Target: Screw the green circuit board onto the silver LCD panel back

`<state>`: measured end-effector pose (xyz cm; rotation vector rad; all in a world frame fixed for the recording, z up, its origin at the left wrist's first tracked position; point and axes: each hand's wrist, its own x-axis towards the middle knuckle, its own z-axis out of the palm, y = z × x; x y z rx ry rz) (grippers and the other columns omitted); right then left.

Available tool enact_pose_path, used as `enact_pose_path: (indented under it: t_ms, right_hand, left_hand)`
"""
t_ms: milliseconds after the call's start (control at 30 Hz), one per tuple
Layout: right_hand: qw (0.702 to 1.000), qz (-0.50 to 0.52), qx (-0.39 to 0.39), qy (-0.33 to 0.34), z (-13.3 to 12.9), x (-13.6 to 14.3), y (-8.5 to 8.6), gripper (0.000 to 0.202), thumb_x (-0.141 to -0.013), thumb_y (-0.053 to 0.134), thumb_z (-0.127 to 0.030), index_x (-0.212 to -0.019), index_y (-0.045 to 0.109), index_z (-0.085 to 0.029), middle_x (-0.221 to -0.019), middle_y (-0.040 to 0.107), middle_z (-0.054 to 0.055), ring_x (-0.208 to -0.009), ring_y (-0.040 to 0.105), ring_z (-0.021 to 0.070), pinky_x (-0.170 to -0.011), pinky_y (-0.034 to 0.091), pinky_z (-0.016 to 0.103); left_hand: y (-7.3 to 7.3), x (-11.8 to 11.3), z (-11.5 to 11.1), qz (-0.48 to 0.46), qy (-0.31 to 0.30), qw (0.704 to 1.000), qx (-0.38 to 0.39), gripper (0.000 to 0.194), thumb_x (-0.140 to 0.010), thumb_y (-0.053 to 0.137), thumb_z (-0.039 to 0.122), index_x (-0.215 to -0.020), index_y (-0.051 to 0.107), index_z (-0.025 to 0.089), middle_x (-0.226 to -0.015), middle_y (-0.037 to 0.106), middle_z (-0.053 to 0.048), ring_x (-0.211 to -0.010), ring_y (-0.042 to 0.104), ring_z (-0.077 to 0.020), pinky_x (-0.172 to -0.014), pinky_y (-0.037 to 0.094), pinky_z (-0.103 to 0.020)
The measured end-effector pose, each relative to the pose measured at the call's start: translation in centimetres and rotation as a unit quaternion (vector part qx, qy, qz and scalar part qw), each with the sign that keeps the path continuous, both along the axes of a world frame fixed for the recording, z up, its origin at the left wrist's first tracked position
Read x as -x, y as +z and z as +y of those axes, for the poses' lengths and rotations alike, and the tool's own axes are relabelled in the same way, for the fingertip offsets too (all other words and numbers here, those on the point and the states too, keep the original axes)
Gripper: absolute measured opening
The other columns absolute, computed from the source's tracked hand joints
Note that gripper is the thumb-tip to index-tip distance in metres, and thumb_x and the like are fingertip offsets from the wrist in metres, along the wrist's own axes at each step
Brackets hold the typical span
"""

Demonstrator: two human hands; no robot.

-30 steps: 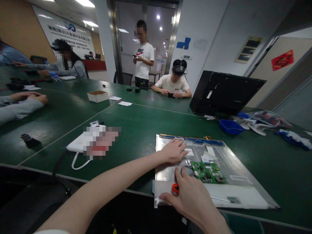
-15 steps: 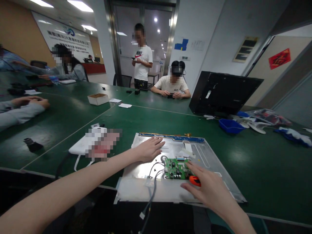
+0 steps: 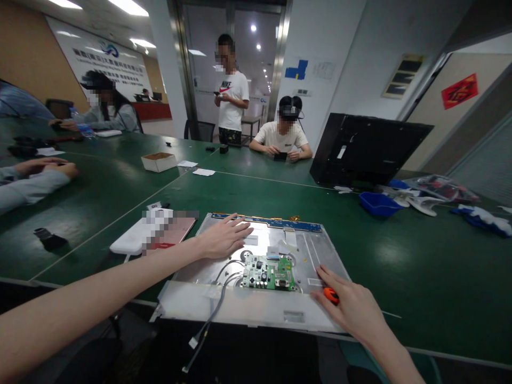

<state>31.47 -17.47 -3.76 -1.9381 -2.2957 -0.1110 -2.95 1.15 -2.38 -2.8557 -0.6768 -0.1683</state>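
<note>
A flat metal-backed display panel [image 3: 280, 309] lies at the table's near edge, a green circuit board [image 3: 269, 272] on its middle. A blue strip board [image 3: 276, 221] runs along its far edge. Grey cables [image 3: 216, 309] trail from the circuit board over the near edge. My left hand [image 3: 224, 237] rests open on the panel's far left, fingers spread. At the panel's right side is my right hand [image 3: 348, 304], fingers forward, with an orange-and-black screwdriver [image 3: 331, 295] tucked in its grip. Its thin shaft sticks out past the hand; the palm hides the rest.
Left of the panel lie a white device [image 3: 140, 232] and a pink flat object [image 3: 182, 226]. A black monitor [image 3: 368, 152], a blue tray [image 3: 379, 204] and a white box [image 3: 159, 161] stand farther back. Other people [image 3: 282, 133] are around the table.
The panel with its boards has shifted left and turned slightly. My left hand has moved left with it. My right hand has gone from beside the circuit board to the panel's right side.
</note>
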Motion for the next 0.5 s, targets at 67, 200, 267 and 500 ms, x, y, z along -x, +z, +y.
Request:
enact_pose_path:
  t_ms: [67, 200, 267, 500]
  right_hand:
    - [1.0, -0.003, 0.002, -0.007, 0.1, 0.9, 0.1, 0.056, -0.094, 0.043, -0.052, -0.136, 0.057, -0.018, -0.141, 0.053, 0.009, -0.101, 0.07, 0.0323, -0.079, 0.061, 0.049]
    - [1.0, -0.012, 0.009, -0.021, 0.2, 2.3, 0.2, 0.058, -0.095, 0.041, -0.053, -0.135, 0.057, -0.015, -0.141, 0.052, 0.01, -0.098, 0.071, 0.0322, -0.078, 0.061, 0.048]
    - [1.0, -0.014, 0.014, -0.023, 0.1, 2.8, 0.2, 0.058, -0.095, 0.039, -0.052, -0.136, 0.056, -0.015, -0.142, 0.051, 0.009, -0.1, 0.071, 0.0318, -0.078, 0.061, 0.047]
    - [0.999, -0.022, 0.021, -0.024, -0.2, 3.5, 0.1, 0.057, -0.096, 0.037, -0.051, -0.137, 0.054, -0.016, -0.142, 0.051, 0.009, -0.098, 0.072, 0.0309, -0.073, 0.062, 0.046]
  left_hand:
    - [0.2, 0.4, 0.4, 0.003, 0.0, 1.0, -0.003, 0.049, -0.103, 0.033, 0.04, -0.148, 0.036, 0.021, -0.149, 0.045, -0.009, -0.141, 0.035, -0.0253, -0.117, 0.013, -0.048]
    - [0.2, 1.3, 1.1, 0.015, 0.002, 1.0, -0.008, 0.048, -0.103, 0.033, 0.04, -0.147, 0.038, 0.022, -0.148, 0.046, -0.008, -0.141, 0.035, -0.0254, -0.118, 0.01, -0.046]
    - [0.2, 1.6, 1.2, 0.018, 0.006, 1.0, -0.009, 0.047, -0.103, 0.033, 0.039, -0.146, 0.039, 0.023, -0.148, 0.047, -0.007, -0.141, 0.035, -0.0249, -0.118, 0.011, -0.045]
    - [0.9, 1.6, 0.3, 0.021, 0.031, 0.999, -0.005, 0.042, -0.104, 0.031, 0.037, -0.139, 0.048, 0.02, -0.14, 0.055, -0.008, -0.135, 0.043, -0.0231, -0.116, 0.014, -0.044]
